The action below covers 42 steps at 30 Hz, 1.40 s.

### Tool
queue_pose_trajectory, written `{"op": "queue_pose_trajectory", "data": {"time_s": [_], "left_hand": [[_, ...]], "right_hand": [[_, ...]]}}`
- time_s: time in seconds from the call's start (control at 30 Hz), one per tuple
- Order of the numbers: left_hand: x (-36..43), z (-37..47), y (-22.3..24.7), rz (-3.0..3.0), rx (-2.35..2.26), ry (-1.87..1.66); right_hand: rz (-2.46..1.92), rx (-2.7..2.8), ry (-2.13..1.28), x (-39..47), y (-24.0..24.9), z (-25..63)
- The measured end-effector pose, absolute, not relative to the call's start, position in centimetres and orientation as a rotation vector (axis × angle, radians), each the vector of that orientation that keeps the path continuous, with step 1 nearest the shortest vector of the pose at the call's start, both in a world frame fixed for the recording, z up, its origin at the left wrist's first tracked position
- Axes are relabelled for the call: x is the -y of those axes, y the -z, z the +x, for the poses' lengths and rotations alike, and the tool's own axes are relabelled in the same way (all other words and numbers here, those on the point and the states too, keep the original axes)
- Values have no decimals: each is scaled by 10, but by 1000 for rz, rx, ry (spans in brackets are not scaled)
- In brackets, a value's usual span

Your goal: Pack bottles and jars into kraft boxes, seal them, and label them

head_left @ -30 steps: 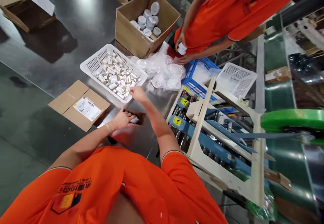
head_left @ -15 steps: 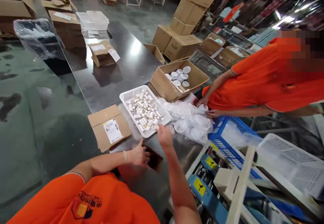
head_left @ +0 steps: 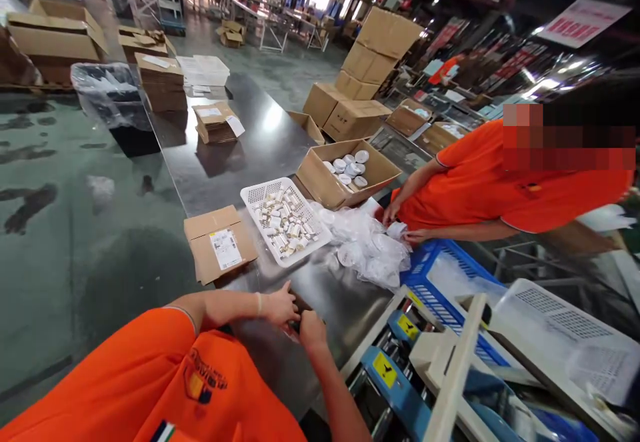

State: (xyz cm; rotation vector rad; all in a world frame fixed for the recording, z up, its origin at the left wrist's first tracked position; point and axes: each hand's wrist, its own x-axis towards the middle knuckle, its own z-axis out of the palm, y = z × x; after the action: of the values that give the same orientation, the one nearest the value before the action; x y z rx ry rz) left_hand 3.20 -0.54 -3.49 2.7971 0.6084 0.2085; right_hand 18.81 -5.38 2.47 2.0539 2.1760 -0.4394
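Observation:
My left hand [head_left: 281,306] is closed on the left side of a small cardboard box [head_left: 301,300], mostly hidden between my hands at the near part of the metal table. Right beside it, my right hand [head_left: 313,330] is at the box's opening with curled fingers; whatever they hold is hidden. Just beyond, a white perforated tray [head_left: 253,195] holds several small bottles with white labels [head_left: 285,222]. Flattened cardboard with a shipping label [head_left: 220,245] lies left of the tray.
Behind the tray, an open carton [head_left: 325,182] holds round white containers. Clear plastic bags [head_left: 375,245] lie to the right, where a person in orange [head_left: 470,189] handles them. A blue crate [head_left: 425,275] and a roller machine [head_left: 395,375] stand at the right. Stacked cardboard [head_left: 217,125] sits farther back.
My right hand has moved from the tray's near edge back to the small box, close to my left hand. The camera view has tilted up, showing more of the hall.

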Motion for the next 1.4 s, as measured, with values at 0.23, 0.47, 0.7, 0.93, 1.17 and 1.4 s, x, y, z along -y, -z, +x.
{"op": "queue_pose_trajectory", "data": {"time_s": [0.23,0.47,0.7,0.93,1.17,1.4], "left_hand": [[6,32,39,2786,-642,-170],[4,28,27,2698,-654,-216],[1,-38,35,1838,-1004,-680],[-11,-12,52,1493,-965,-427],[-35,-32,22,1775,-958,-329],[12,5,32,2638,-1148,154]], "right_hand": [[2514,-2067,523,98,-7,260],[2323,-2093,1089,70,-1,224],[1982,-2528,1015,113,10,235],[2307,-2194,952,95,6,217],[2249,-2388,593,92,14,219],[2718,-2199,645,116,83,233]]}}
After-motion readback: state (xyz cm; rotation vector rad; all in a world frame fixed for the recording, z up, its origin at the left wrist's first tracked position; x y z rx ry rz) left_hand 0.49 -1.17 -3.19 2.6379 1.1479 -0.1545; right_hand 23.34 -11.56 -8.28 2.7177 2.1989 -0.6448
